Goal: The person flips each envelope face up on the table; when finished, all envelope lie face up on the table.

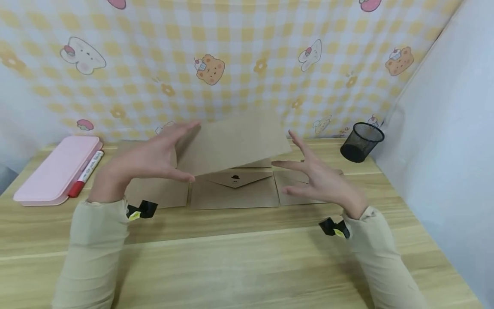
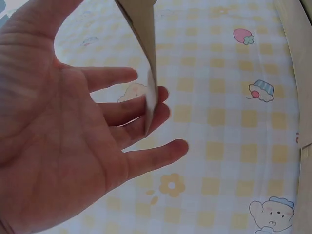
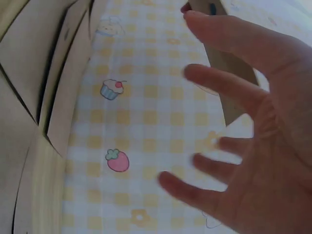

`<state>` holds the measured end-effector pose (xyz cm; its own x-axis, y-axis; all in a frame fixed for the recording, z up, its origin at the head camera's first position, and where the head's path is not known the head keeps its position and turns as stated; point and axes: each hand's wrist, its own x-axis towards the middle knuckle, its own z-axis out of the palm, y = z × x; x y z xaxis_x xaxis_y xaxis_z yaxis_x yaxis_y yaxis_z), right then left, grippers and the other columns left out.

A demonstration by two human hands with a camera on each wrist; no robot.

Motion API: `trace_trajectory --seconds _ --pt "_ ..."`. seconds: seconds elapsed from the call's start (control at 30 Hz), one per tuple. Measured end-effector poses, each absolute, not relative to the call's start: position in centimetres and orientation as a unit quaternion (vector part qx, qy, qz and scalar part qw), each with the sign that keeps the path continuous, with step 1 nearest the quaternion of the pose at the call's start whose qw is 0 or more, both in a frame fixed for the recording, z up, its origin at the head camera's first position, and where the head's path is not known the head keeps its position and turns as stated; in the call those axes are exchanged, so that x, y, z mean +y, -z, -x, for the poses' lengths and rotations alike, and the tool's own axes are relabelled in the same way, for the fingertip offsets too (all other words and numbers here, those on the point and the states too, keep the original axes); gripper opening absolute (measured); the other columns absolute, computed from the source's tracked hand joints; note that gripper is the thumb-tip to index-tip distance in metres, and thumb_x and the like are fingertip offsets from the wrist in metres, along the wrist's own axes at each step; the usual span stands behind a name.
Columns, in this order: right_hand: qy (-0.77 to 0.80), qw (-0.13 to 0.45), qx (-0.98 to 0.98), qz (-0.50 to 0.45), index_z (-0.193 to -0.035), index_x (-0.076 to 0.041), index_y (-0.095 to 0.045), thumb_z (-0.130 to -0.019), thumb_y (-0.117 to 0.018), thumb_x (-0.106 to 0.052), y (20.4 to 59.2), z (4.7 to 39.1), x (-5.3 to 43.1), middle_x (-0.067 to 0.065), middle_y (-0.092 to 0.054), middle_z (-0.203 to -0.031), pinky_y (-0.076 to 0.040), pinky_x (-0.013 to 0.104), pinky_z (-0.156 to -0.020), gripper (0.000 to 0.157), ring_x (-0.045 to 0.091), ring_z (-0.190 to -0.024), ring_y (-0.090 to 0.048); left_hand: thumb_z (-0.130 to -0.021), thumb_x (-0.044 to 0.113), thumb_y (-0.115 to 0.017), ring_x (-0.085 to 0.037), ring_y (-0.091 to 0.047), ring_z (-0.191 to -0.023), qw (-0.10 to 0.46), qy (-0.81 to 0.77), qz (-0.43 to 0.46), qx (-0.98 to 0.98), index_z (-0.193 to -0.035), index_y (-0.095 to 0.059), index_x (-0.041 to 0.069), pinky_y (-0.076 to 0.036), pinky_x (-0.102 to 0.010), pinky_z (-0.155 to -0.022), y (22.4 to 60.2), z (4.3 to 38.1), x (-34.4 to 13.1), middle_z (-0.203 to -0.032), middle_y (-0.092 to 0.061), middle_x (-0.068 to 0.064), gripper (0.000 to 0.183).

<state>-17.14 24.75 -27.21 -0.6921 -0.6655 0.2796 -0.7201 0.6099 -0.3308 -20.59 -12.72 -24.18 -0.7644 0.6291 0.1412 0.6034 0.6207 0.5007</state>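
A kraft-paper envelope [image 1: 239, 137] hangs tilted above the desk, between the two hands. My left hand [image 1: 150, 156] grips its left end, thumb by the lower corner and fingers by the upper edge. In the left wrist view the envelope [image 2: 146, 53] shows nearly edge-on, overlapping the middle fingers of my left hand [image 2: 73, 131]. At the other end, my right hand [image 1: 320, 178] has spread fingers, with fingertips close to the envelope's right corner. The right wrist view shows the envelope [image 3: 229, 73] behind the straight fingers of my right hand [image 3: 273, 141].
Below lie more kraft envelopes in rows, the middle one [image 1: 235, 197] with a small hat print on its flap. A pink case [image 1: 58, 171] and a red-capped marker [image 1: 86, 174] lie at left. A black mesh cup [image 1: 360, 143] leans at back right, before a checked curtain [image 1: 247, 56].
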Motion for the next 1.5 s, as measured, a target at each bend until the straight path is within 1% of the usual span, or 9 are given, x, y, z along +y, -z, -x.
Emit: trace_trajectory --seconds 0.17,0.37,0.6,0.7,0.83,1.0,1.13,1.27,1.5 --pt "-0.214 0.131 -0.870 -0.423 -0.105 -0.002 -0.070 -0.071 -0.080 -0.024 27.6 17.2 23.9 0.010 0.004 -0.155 -0.016 0.059 -0.104 0.042 0.031 -0.139 0.001 -0.067 0.032 -0.084 -0.029 -0.014 -0.137 0.075 -0.276 -0.375 0.882 -0.150 -0.014 0.017 -0.019 -0.054 -0.104 24.3 20.3 -12.5 -0.152 -0.016 -0.008 0.109" --pt "-0.200 0.173 -0.861 -0.434 -0.083 -0.005 -0.074 -0.074 -0.076 -0.023 27.7 16.7 23.0 0.008 -0.016 -0.153 0.000 0.060 -0.104 0.021 0.030 -0.140 -0.005 -0.066 0.032 -0.084 -0.026 -0.015 -0.137 0.099 -0.277 -0.394 0.871 -0.149 -0.018 0.013 -0.020 -0.051 -0.105 24.4 20.2 -12.4 -0.151 -0.017 -0.010 0.108" --pt "-0.201 0.216 -0.839 -0.457 -0.097 0.001 -0.070 -0.079 -0.070 -0.013 27.9 16.5 22.5 0.009 -0.049 -0.135 -0.013 0.049 -0.109 0.022 0.024 -0.127 -0.041 -0.068 0.036 -0.082 -0.027 -0.020 -0.135 0.123 -0.276 -0.395 0.868 -0.149 -0.019 0.013 -0.028 -0.052 -0.101 24.2 20.2 -12.5 -0.151 -0.019 -0.010 0.105" --pt "-0.200 0.217 -0.836 -0.464 -0.106 0.002 -0.068 -0.082 -0.066 -0.009 28.1 16.6 22.4 0.009 -0.053 -0.131 -0.021 0.048 -0.107 0.027 0.023 -0.120 -0.049 -0.069 0.035 -0.082 -0.027 -0.022 -0.134 0.128 -0.278 -0.394 0.867 -0.148 -0.019 0.011 -0.031 -0.053 -0.099 24.2 20.2 -12.6 -0.151 -0.019 -0.011 0.104" --pt "-0.201 0.246 -0.821 -0.474 -0.098 0.004 -0.070 -0.081 -0.065 0.000 28.2 16.7 22.3 0.010 -0.058 -0.125 -0.031 0.046 -0.103 0.019 0.025 -0.111 -0.055 -0.069 0.037 -0.082 -0.027 -0.025 -0.133 0.133 -0.268 -0.399 0.867 -0.148 -0.022 0.009 -0.032 -0.052 -0.099 24.3 20.3 -12.5 -0.150 -0.022 -0.010 0.103" --pt "-0.207 0.327 -0.788 -0.479 -0.076 0.005 -0.070 -0.077 -0.059 0.011 28.1 16.7 21.9 0.009 -0.064 -0.115 -0.049 0.032 -0.079 0.012 0.023 -0.096 -0.063 -0.069 0.031 -0.082 -0.025 -0.025 -0.133 0.146 -0.265 -0.413 0.859 -0.147 -0.022 0.008 -0.033 -0.052 -0.098 24.6 20.4 -12.0 -0.150 -0.023 -0.009 0.101" --pt "-0.197 0.399 -0.765 -0.466 -0.055 0.000 -0.061 -0.078 -0.051 0.013 28.2 16.7 21.5 0.008 -0.067 -0.108 -0.039 0.022 -0.049 0.028 0.016 -0.068 -0.062 -0.069 0.022 -0.081 -0.025 -0.023 -0.134 0.155 -0.275 -0.420 0.851 -0.147 -0.022 0.007 -0.031 -0.053 -0.099 24.9 20.2 -11.7 -0.150 -0.022 -0.010 0.099" --pt "-0.195 0.425 -0.758 -0.454 -0.050 -0.002 -0.059 -0.078 -0.052 0.014 28.2 16.7 21.2 0.007 -0.068 -0.106 -0.028 0.019 -0.042 0.033 0.010 -0.052 -0.051 -0.070 0.023 -0.081 -0.026 -0.023 -0.134 0.154 -0.283 -0.417 0.850 -0.147 -0.023 0.009 -0.030 -0.054 -0.099 24.8 20.1 -11.9 -0.151 -0.021 -0.010 0.098" --pt "-0.213 0.405 -0.776 -0.433 -0.059 0.001 -0.067 -0.074 -0.054 0.019 28.3 16.6 21.1 0.005 -0.069 -0.100 -0.023 0.021 -0.039 0.026 0.010 -0.052 -0.055 -0.072 0.028 -0.079 -0.025 -0.030 -0.131 0.144 -0.264 -0.432 0.850 -0.146 -0.027 0.007 -0.034 -0.053 -0.096 24.8 20.2 -12.0 -0.148 -0.028 -0.010 0.093"
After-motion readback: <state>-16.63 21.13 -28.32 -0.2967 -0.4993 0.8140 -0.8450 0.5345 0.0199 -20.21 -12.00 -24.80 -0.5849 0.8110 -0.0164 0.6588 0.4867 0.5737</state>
